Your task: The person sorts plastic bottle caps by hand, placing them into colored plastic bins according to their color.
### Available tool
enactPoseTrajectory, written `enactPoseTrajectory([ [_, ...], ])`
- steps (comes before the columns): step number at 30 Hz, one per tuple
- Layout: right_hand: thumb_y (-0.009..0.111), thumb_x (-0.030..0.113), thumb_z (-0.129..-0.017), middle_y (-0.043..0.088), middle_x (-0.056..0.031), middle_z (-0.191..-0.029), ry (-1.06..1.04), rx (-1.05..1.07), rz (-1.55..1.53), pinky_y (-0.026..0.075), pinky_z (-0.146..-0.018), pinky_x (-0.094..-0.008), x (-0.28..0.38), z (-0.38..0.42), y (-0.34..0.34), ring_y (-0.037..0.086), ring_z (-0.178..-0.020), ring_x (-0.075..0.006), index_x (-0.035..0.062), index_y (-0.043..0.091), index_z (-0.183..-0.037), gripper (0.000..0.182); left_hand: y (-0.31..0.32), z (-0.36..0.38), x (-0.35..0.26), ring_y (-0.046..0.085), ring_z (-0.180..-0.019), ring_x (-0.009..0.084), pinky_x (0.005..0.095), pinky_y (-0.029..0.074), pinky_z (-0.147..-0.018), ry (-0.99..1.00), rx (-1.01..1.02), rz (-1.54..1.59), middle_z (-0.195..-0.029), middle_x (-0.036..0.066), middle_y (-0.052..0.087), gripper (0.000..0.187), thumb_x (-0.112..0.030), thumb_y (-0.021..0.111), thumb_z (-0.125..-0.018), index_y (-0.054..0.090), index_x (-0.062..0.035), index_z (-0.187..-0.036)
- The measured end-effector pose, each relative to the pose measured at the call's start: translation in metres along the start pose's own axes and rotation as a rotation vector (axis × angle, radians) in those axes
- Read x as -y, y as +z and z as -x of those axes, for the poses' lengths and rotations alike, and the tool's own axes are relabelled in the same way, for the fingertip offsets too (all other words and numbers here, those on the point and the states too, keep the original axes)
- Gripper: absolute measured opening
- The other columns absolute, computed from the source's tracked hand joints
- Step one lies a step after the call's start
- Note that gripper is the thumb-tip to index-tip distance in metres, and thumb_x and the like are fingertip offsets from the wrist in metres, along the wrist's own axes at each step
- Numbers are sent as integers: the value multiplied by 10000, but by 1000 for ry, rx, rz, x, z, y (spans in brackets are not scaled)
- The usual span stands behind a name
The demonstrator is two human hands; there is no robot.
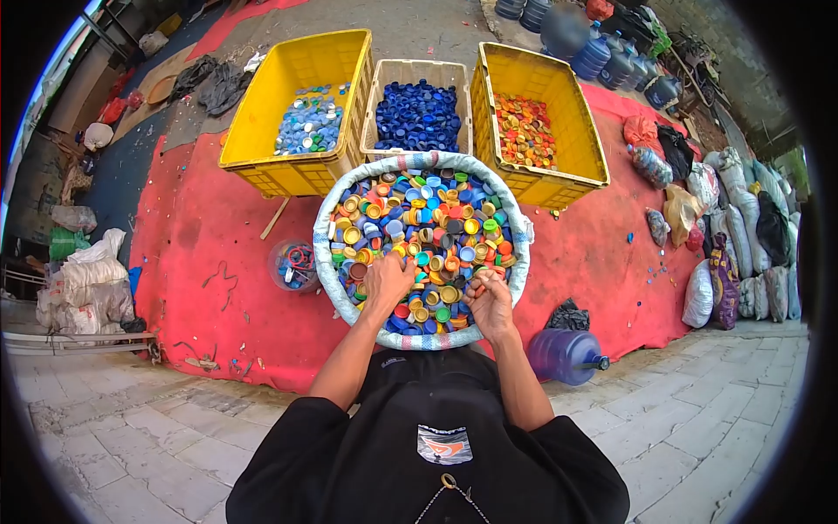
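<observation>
Both hands work inside the sack [325, 253] of mixed caps [419, 236], at its 6 o'clock edge, nearest the person. Left hand [387, 281] lies palm-down on the caps, fingers curled into the pile; whether it has hold of any cannot be told. Right hand [491, 301] is loosely closed at the 5 o'clock rim, seemingly pinching caps, though the grip is unclear. The bulk of the caps lies toward 12 o'clock from both hands. Beyond, three crates: light blue [262, 113] at 11, dark blue [417, 72] at 12, orange [576, 113] at 1.
</observation>
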State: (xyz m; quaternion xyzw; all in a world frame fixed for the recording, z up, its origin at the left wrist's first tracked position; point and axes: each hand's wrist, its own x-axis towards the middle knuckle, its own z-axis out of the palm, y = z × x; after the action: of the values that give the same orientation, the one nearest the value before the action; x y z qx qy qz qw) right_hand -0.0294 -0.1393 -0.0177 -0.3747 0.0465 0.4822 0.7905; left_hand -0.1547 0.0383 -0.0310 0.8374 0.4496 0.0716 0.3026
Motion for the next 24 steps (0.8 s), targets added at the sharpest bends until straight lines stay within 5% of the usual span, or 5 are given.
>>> enactPoseTrajectory([
  [5, 671, 98, -822, 549, 25, -759, -14, -41, 379, 423, -626, -264, -16, -7, -2, 505, -651, -99, 65, 560, -938, 164, 6, -5, 2, 644, -634, 366, 459, 505, -610, -21, 7, 105, -672, 203, 646, 337, -302, 668, -816, 636, 16, -708],
  [8, 705, 88, -799, 546, 5, -664, -265, -16, 1138, 414, -545, -250, -17, -7, 10, 499, -576, -65, 27, 599, -914, 168, 9, -10, 16, 579, -532, 228, 357, 476, -523, -11, 2, 464, -679, 116, 641, 269, -257, 657, -837, 615, -8, -748],
  [13, 676, 69, -764, 629, -187, -797, -575, 179, 1600, 492, -628, -468, -18, -11, 37, 630, -734, -384, 15, 616, -920, 176, -38, 7, 14, 297, -431, 8, 179, 235, -375, -403, 230, 1529, -828, 29, 623, 100, -158, 610, -886, 541, -100, -842],
  [17, 661, 101, -773, 605, -172, -814, -599, 166, 1839, 495, -630, -482, -28, -20, 42, 626, -727, -390, 33, 612, -885, 140, -43, 21, 39, 356, -441, 32, 187, 283, -384, -415, 320, 1808, -867, 90, 649, 48, -127, 581, -887, 542, -107, -869],
  [24, 700, 137, -738, 605, -132, -744, -782, 268, 1980, 478, -602, -432, -29, -30, 43, 611, -672, -339, 69, 660, -853, 140, -38, 49, 45, 443, -494, 54, 198, 362, -432, -508, 233, 1777, -923, 116, 652, 62, -105, 564, -886, 555, -98, -947],
])
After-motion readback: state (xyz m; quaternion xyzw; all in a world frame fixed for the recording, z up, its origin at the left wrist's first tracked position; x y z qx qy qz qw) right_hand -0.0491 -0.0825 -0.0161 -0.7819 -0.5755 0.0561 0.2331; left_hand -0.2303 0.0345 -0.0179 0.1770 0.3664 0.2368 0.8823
